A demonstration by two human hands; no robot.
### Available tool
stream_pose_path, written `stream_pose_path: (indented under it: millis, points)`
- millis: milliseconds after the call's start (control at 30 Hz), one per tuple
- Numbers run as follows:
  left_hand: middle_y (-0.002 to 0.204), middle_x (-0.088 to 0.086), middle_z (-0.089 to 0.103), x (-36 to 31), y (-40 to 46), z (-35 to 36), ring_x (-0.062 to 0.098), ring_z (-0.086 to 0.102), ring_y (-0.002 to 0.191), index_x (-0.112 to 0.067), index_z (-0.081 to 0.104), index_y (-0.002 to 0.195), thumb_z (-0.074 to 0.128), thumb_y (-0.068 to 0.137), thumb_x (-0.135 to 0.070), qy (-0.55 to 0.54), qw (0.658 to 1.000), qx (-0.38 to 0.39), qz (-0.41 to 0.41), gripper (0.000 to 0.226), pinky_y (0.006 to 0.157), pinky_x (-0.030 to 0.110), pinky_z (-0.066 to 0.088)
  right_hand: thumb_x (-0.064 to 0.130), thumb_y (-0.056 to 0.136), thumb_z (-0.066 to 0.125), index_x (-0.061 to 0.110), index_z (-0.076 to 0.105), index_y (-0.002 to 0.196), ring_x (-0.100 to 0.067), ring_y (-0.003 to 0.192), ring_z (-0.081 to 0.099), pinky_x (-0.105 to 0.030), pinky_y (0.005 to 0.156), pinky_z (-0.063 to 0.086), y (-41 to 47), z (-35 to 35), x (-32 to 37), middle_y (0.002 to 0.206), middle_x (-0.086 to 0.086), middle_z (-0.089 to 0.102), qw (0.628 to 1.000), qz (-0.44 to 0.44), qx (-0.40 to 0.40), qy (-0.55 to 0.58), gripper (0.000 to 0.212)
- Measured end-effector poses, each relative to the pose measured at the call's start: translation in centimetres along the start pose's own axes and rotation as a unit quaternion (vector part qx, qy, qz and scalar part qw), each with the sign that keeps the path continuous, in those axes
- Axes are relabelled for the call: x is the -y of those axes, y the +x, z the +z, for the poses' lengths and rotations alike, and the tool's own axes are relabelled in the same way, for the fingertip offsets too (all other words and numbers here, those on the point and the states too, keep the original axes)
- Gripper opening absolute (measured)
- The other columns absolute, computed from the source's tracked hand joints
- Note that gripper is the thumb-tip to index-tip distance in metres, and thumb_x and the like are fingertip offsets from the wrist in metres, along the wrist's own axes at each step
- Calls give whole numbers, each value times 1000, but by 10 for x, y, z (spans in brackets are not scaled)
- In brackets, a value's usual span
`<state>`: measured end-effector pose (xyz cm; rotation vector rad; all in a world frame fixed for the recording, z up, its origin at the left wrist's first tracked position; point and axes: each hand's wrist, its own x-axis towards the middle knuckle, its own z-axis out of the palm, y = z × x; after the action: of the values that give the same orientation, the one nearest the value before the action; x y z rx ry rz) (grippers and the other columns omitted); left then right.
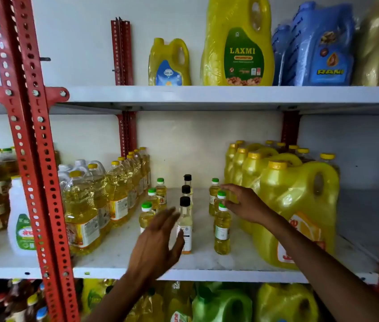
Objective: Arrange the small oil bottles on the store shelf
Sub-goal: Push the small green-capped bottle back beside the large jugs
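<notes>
Small oil bottles stand in three front-to-back rows on the middle white shelf (118, 254). The left row has green caps (146, 206), the middle row black caps (185, 201), the right row green caps (222, 231). My left hand (158, 242) is spread open just in front of the left row and beside the front black-capped bottle (185, 228), holding nothing. My right hand (242, 203) reaches across to the right row, fingers spread beside the middle green-capped bottle (221, 195); no grip on it shows.
Large clear oil bottles (84, 212) crowd the left of the shelf, yellow jugs (297, 205) the right. A red slotted upright (32, 159) stands at front left. Big cans sit on the upper shelf (230, 95); more bottles fill the shelf below.
</notes>
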<state>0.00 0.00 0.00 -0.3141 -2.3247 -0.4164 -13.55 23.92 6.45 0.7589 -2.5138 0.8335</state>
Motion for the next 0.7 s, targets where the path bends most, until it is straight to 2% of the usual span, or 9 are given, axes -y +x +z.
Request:
stream_pose_path:
  millis: [67, 133, 267, 367, 433, 600, 700]
  points:
    - [140, 1, 54, 1, -13, 18, 17, 56, 120, -23, 51, 132, 55, 91, -36, -4, 998, 44, -34, 43, 95, 33, 52, 9, 85, 65, 18, 55, 132, -19, 126, 55, -23, 99, 43, 5, 6, -6, 136, -3, 59, 996, 24, 84, 23, 49]
    - [139, 0, 55, 5, -28, 38, 16, 54, 122, -24, 51, 132, 54, 92, -34, -6, 990, 123, -68, 41, 98, 32, 49, 7, 84, 64, 20, 60, 127, -22, 119, 60, -35, 98, 51, 8, 12, -13, 134, -5, 61, 992, 36, 119, 6, 45]
    - [138, 0, 56, 22, -41, 63, 16, 52, 124, -25, 51, 131, 53, 93, -35, 7, 975, 196, -106, 40, 103, 32, 45, 6, 82, 67, 20, 68, 117, -17, 104, 66, -34, 90, 55, 13, 15, -16, 125, -5, 67, 993, 44, 107, 17, 38]
    - [127, -2, 61, 31, -44, 73, 14, 59, 110, -28, 54, 126, 53, 94, -34, 5, 971, 212, -115, 33, 94, 29, 52, 18, 79, 75, 19, 71, 113, -9, 88, 63, -23, 79, 50, 14, 16, -19, 118, -5, 71, 994, 53, 90, 22, 34]
    - [128, -2, 60, 33, -43, 76, 14, 59, 111, -27, 54, 126, 54, 94, -32, 3, 970, 217, -114, 32, 94, 27, 50, 23, 76, 78, 16, 72, 111, -6, 82, 60, -18, 73, 44, 12, 17, -18, 112, -6, 72, 995, 60, 76, 23, 35]
    - [135, 0, 57, 38, -43, 81, 14, 56, 118, -25, 54, 129, 56, 94, -29, -11, 970, 215, -116, 35, 98, 26, 45, 33, 72, 81, 12, 72, 106, -14, 93, 65, -21, 74, 43, 7, 21, -13, 104, -9, 73, 996, 73, 46, 22, 41]
    - [136, 0, 57, 38, -44, 82, 14, 55, 120, -25, 54, 129, 56, 94, -28, -16, 971, 210, -114, 35, 100, 25, 44, 33, 68, 83, 15, 71, 111, -9, 97, 63, -13, 69, 43, 6, 21, -12, 111, -6, 72, 996, 70, 54, 26, 48]
